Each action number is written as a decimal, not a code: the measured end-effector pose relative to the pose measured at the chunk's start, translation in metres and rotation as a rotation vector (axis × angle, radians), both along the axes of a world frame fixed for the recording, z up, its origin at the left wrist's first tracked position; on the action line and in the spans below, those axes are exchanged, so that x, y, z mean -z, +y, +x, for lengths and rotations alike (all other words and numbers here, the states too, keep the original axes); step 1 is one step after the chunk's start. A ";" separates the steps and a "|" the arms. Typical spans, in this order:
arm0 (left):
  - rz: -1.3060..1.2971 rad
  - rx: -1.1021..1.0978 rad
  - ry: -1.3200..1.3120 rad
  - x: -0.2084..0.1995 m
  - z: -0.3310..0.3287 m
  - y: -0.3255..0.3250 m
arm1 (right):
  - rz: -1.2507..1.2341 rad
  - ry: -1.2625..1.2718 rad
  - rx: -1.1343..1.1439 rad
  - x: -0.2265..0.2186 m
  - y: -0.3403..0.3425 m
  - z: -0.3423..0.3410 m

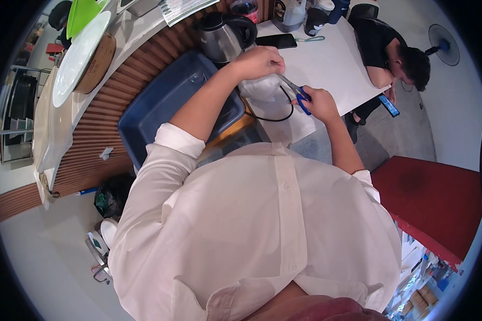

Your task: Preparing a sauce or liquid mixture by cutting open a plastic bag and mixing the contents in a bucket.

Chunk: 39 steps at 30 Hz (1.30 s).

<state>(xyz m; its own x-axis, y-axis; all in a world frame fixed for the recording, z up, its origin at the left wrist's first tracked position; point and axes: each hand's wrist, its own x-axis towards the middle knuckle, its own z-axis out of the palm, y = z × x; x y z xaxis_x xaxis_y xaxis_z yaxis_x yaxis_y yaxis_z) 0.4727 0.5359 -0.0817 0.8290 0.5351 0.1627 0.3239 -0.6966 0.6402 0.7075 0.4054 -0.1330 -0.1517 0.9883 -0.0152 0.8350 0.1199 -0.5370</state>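
My right hand (322,104) grips a pair of scissors (303,100) with blue handles. Their metal blades point up and left, with the tips close to the fingers of my left hand (258,63). That left hand is closed in a pinch at the top of a white plastic bag (262,90), which sits at the left side of the white table (326,69). What the bag contains is hidden. A black cable (285,116) loops over the table edge beside the bag.
A steel kettle (219,41) and a black phone (277,40) are beyond my hands, with cups (316,20) further back. To the left is a blue plastic tub (158,104). A seated person (383,48) leans at the table's right, holding a lit phone (389,106). A red panel (431,200) stands right.
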 end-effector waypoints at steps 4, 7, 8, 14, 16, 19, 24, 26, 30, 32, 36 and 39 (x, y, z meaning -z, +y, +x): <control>0.045 0.018 -0.022 -0.001 0.000 0.000 | -0.040 0.103 0.019 0.004 0.000 -0.004; 0.032 -0.001 -0.031 -0.002 -0.001 -0.001 | -0.053 0.084 0.038 0.007 -0.001 -0.005; 0.017 -0.015 -0.031 -0.002 -0.001 -0.001 | -0.051 0.085 0.038 0.009 -0.001 -0.004; 0.021 -0.067 -0.014 -0.003 -0.002 -0.002 | -0.024 0.086 0.014 0.009 -0.001 0.000; -0.051 -0.091 -0.008 -0.002 -0.002 0.000 | -0.014 0.055 0.037 0.012 -0.004 -0.003; -0.126 -0.116 -0.005 0.002 -0.003 0.003 | -0.044 0.064 0.044 0.010 -0.006 -0.008; -0.228 -0.139 -0.021 0.005 -0.002 0.003 | 0.038 0.072 0.022 0.010 -0.003 -0.010; -0.222 -0.135 -0.005 0.006 -0.003 0.004 | 0.062 0.087 0.005 0.007 0.000 -0.015; -0.303 -0.152 -0.003 0.003 -0.001 0.003 | -0.062 0.119 0.051 0.013 0.001 -0.017; -0.326 -0.147 -0.025 0.002 -0.002 0.003 | -0.108 0.158 0.067 0.016 0.001 -0.015; -0.359 -0.151 -0.018 0.003 -0.004 0.002 | -0.086 0.205 0.036 0.017 -0.001 -0.018; -0.390 -0.158 -0.003 0.004 -0.003 0.001 | -0.066 0.147 0.029 0.013 -0.002 -0.020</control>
